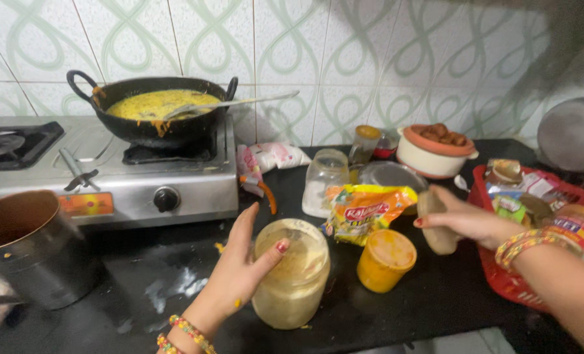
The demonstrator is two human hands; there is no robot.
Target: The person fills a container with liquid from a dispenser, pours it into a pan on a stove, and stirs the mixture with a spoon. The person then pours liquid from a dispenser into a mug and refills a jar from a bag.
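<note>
1. Left hand (236, 272) open wide, thumb and palm against open plastic jar (290, 275).
2. Right hand (465, 221) gripping beige lid (434, 223), right of jar, above yellow container (383, 259).

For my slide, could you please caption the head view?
Left hand steadies an open jar; right hand holds its lid.

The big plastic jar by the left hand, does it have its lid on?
No: the plastic jar stands open, and the right hand holds its lid.
</note>
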